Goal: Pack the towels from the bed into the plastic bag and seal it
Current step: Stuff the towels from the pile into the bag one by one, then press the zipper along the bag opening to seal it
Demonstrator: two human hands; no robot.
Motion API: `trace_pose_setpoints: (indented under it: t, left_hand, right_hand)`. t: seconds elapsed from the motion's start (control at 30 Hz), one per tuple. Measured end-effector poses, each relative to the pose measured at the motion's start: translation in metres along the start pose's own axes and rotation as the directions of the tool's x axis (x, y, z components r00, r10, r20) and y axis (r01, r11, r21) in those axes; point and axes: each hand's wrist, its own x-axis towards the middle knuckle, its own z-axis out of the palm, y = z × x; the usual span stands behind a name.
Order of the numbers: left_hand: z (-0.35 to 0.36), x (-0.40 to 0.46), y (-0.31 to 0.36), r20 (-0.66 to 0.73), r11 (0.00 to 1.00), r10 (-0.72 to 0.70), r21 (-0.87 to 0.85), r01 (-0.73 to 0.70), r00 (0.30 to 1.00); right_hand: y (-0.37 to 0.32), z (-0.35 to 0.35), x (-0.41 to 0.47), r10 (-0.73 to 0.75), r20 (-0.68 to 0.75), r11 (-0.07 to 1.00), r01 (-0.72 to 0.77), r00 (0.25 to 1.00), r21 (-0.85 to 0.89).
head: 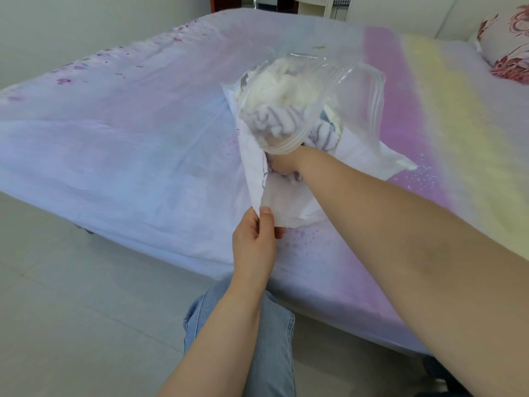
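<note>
Towels, striped grey-and-white and fluffy white ones [282,116], are sitting bunched inside a clear plastic zip bag [363,90] near the middle of the pastel-sheeted bed [128,138], with a white plastic bag [289,202] spread around and below it. I am pinching the white bag's near edge with my left hand [257,236], thumb and fingers clamped on the film and pulling it open toward the near side. My right hand [283,164] is reaching into the mouth, pressing on the striped cloth; its fingers are mostly hidden, so I cannot tell whether they are grasping. To do this well, I am judging that I should be keeping the edge taut and pushing the bundle deep, so the top film is lying free for sealing.
</note>
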Motion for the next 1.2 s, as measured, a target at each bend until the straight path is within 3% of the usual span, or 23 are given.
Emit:
trace_pose_setpoints:
  t: [0.17,0.27,0.37,0.43,0.47,0.5,0.53,0.6,0.63,0.67,0.73,0.8,0.97,1.07,1.2]
  left_hand:
    - [0.002,-0.003,0.002,0.018,1.000,0.012,0.000,-0.012,1.000]
    - [0.003,-0.005,0.004,0.047,0.999,0.024,-0.046,-0.022,0.999]
    - [0.002,-0.004,0.003,0.091,0.993,-0.003,-0.116,0.014,0.996]
    - [0.002,-0.002,0.001,0.140,0.990,-0.042,-0.131,0.060,0.989]
    - [0.003,-0.001,0.000,0.163,0.987,-0.068,-0.134,0.090,0.984]
    - [0.004,-0.001,0.000,0.185,0.982,-0.104,-0.139,0.131,0.977]
    - [0.006,0.000,0.000,0.207,0.975,-0.143,-0.141,0.174,0.968]
    - [0.007,0.001,0.000,0.248,0.957,-0.228,-0.122,0.264,0.942]
    - [0.008,0.001,0.000,0.273,0.948,-0.264,-0.105,0.301,0.925]
    - [0.009,0.002,-0.001,0.307,0.943,-0.284,-0.084,0.323,0.908]
    - [0.011,0.001,-0.003,0.388,0.936,-0.293,-0.070,0.345,0.874]
    - [0.014,0.000,-0.004,0.409,0.933,-0.270,-0.113,0.342,0.872]
    - [0.018,-0.001,-0.001,0.333,0.910,-0.226,-0.265,0.320,0.916]
    - [0.018,0.001,-0.004,0.339,0.911,-0.119,-0.336,0.238,0.933]
    - [0.016,-0.005,-0.004,0.435,0.907,0.022,-0.388,0.166,0.900]
  right_hand:
    - [0.003,0.005,-0.040,-0.140,-0.052,0.966,0.148,0.989,0.214]
    - [0.004,0.007,-0.078,-0.131,-0.068,0.948,0.145,0.989,0.283]
    - [0.007,0.019,-0.118,-0.132,-0.048,0.960,0.140,0.990,0.242]
    - [0.010,0.026,-0.141,-0.097,-0.146,0.976,0.123,0.984,0.179]
    - [0.011,0.024,-0.152,-0.068,-0.261,0.981,0.113,0.963,0.159]
    - [0.010,0.020,-0.164,-0.047,-0.441,0.979,0.129,0.896,0.158]
    - [0.010,0.015,-0.172,-0.046,-0.662,0.968,0.196,0.748,0.155]
    - [0.010,-0.001,-0.184,-0.105,-0.948,0.952,0.305,0.301,-0.008]
    - [0.012,-0.009,-0.184,-0.120,-0.976,0.955,0.290,0.185,-0.062]
    - [0.016,-0.018,-0.180,-0.120,-0.970,0.967,0.244,0.212,-0.066]
    - [0.026,-0.036,-0.167,-0.080,-0.889,0.982,0.188,0.451,0.007]
    - [0.034,-0.044,-0.156,-0.059,-0.804,0.967,0.235,0.592,0.102]
    - [0.025,0.003,-0.161,-0.137,-0.679,0.962,0.261,0.721,0.083]
    - [0.015,0.052,-0.160,-0.201,-0.568,0.964,0.264,0.798,0.030]
    - [0.011,0.076,-0.156,-0.072,-0.584,0.967,0.200,0.808,0.158]
